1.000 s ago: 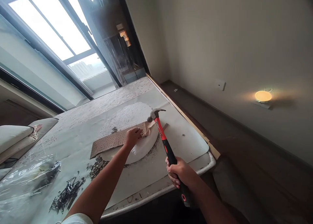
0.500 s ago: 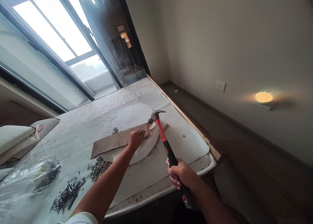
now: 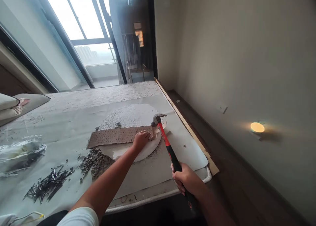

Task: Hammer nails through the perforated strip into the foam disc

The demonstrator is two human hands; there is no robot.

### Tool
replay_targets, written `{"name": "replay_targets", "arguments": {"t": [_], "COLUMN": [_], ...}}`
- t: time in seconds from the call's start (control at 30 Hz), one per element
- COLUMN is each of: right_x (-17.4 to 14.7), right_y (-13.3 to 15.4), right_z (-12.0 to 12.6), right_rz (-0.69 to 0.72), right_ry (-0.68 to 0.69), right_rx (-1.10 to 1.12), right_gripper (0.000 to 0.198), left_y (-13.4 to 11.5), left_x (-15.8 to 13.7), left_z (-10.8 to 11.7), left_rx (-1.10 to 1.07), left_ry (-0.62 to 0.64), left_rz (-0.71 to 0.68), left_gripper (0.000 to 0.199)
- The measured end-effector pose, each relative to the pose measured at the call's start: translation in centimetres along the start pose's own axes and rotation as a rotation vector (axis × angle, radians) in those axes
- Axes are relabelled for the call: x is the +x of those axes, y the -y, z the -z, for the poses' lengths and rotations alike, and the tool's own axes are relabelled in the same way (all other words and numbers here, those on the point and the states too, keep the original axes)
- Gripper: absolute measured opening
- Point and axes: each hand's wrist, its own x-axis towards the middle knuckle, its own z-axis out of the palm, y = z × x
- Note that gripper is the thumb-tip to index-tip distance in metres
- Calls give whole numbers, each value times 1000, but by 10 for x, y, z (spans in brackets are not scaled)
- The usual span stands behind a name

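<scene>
My right hand [image 3: 189,180] grips the black lower handle of a claw hammer [image 3: 164,134], its red shaft slanting up to a grey metal head. My left hand [image 3: 140,140] is closed in a pinch on the right part of a brown perforated strip [image 3: 112,136]; a thin dark sliver that looks like a nail shows at the fingertips. Just right of those fingers, the hammer head appears close to some torn, pale pieces [image 3: 154,132] at the strip's end. Under the strip lies a round white slab [image 3: 130,114] with a rough top.
A heap of nails [image 3: 50,183] and a pile of grey stone chips [image 3: 95,163] lie on the covered surface [image 3: 74,120]. Clear plastic wrapping [image 3: 22,153] is at the left. A wooden edge strip [image 3: 182,119] runs along the right side, near a wall with a lit lamp [image 3: 257,127].
The view has tilted and shifted, so the window and the nails sit differently in the picture. Both hands keep their holds, and the hammer head stays close to the left hand.
</scene>
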Motion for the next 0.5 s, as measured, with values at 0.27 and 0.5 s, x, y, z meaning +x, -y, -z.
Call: {"name": "replay_targets", "arguments": {"t": [0.27, 0.5], "right_x": [-24, -18], "right_y": [54, 54], "right_z": [-15, -29], "right_rz": [-46, -145], "right_ry": [-76, -109], "right_rx": [-415, -545], "right_gripper": [13, 15], "left_y": [9, 13], "left_x": [-6, -7], "left_z": [-12, -19], "left_rx": [-7, -59], "left_ry": [-44, -44], "left_rz": [-62, -51], "left_gripper": [33, 29]}}
